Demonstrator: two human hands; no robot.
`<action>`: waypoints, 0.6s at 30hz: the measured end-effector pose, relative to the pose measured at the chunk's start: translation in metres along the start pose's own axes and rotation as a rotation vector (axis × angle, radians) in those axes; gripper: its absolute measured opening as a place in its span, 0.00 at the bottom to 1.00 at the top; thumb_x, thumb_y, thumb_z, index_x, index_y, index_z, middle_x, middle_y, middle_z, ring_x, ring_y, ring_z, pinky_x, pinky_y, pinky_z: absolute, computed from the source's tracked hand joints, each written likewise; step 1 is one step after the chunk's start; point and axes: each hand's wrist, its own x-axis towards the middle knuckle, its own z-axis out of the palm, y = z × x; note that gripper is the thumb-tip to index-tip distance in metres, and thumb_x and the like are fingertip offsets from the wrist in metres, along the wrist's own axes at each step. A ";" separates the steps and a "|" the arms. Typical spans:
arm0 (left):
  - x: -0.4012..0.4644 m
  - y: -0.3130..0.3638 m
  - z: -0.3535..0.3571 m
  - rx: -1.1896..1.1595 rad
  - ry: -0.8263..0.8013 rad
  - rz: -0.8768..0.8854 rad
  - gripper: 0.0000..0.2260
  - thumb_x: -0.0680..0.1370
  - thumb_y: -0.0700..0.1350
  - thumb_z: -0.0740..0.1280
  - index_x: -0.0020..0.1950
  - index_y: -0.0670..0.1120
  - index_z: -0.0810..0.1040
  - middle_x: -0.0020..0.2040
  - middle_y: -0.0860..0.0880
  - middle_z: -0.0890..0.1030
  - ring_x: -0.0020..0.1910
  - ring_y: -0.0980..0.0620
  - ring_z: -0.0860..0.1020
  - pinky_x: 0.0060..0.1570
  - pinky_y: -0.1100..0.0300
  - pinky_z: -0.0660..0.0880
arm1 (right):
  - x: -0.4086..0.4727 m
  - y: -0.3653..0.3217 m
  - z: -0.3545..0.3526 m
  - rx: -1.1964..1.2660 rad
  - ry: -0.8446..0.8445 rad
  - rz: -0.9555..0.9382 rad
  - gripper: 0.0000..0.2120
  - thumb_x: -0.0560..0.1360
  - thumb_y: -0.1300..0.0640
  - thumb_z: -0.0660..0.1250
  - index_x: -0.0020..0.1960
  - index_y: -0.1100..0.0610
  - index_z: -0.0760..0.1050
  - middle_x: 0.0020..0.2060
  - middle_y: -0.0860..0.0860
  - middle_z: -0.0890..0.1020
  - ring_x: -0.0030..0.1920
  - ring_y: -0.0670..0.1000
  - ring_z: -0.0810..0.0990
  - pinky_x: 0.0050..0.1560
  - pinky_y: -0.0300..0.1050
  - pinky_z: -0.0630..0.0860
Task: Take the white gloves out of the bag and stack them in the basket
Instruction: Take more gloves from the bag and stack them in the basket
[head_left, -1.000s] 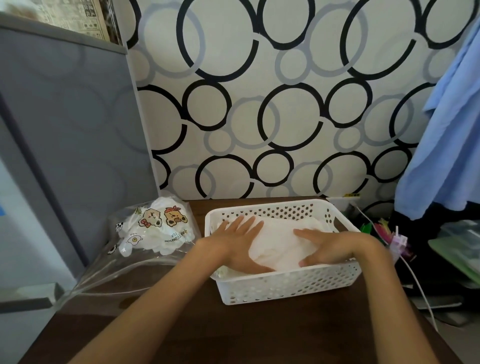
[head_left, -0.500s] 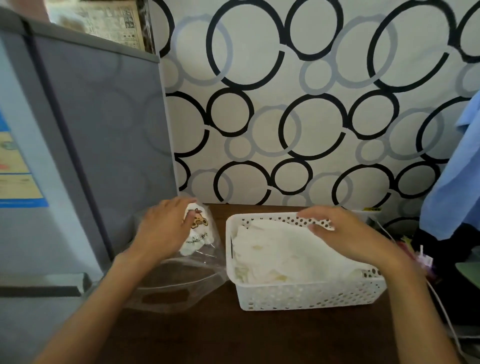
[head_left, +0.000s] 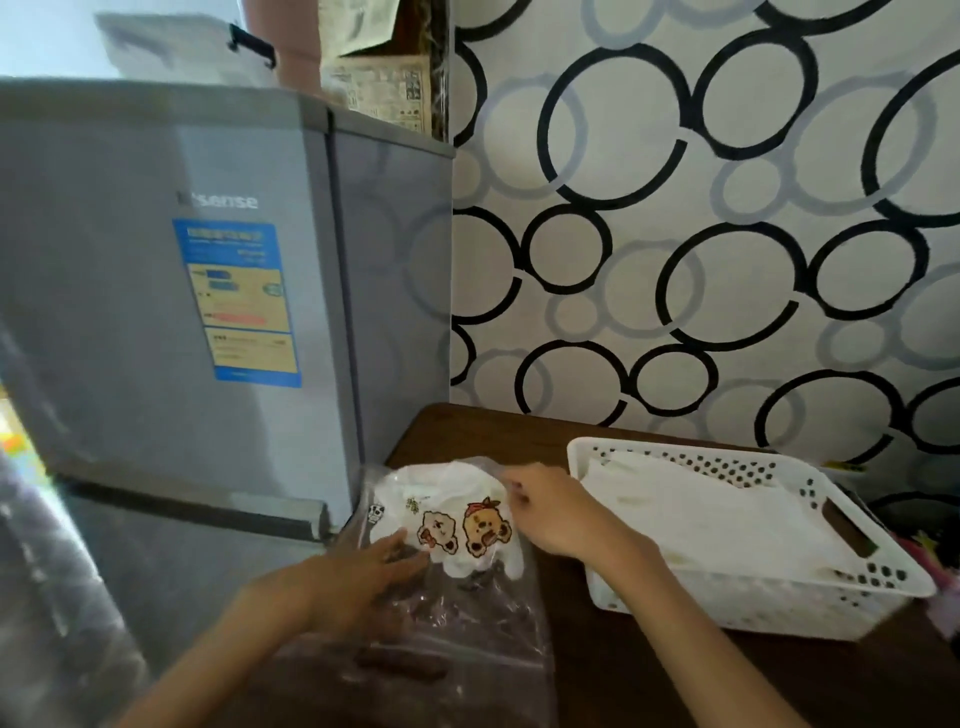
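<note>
A crinkled clear bag (head_left: 447, 623) of soft white gloves (head_left: 457, 519) is pressed by the flat left hand (head_left: 358, 582) and pinched by the right hand (head_left: 550, 514) — beside a perforated plastic basket (head_left: 883, 571) on dark wood.

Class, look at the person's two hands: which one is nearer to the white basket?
Right. The right hand reaches across to the bag, close beside the white basket and left of it. The left hand rests on the bag's far side, farther from it.

Fridge (head_left: 208, 312) tight against bag (head_left: 457, 623)
</note>
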 end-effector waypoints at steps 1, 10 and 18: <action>-0.011 -0.004 -0.007 -0.026 -0.027 0.019 0.25 0.79 0.63 0.54 0.75 0.63 0.56 0.79 0.55 0.47 0.77 0.45 0.51 0.74 0.47 0.55 | 0.001 -0.002 0.005 -0.039 -0.039 0.025 0.20 0.80 0.61 0.56 0.71 0.55 0.66 0.55 0.53 0.79 0.49 0.51 0.78 0.46 0.41 0.73; 0.032 -0.006 -0.048 -0.134 0.615 -0.026 0.23 0.82 0.58 0.52 0.75 0.51 0.63 0.75 0.50 0.65 0.71 0.48 0.66 0.68 0.51 0.65 | 0.015 -0.002 0.040 -0.055 0.089 0.431 0.34 0.79 0.58 0.58 0.76 0.66 0.42 0.71 0.61 0.65 0.68 0.61 0.69 0.65 0.50 0.68; 0.051 -0.024 -0.035 -0.392 0.411 0.076 0.15 0.77 0.58 0.65 0.59 0.53 0.81 0.61 0.55 0.79 0.61 0.53 0.77 0.62 0.51 0.73 | 0.010 -0.003 0.045 -0.149 0.108 0.352 0.12 0.77 0.61 0.61 0.61 0.60 0.71 0.59 0.57 0.77 0.60 0.58 0.76 0.54 0.49 0.73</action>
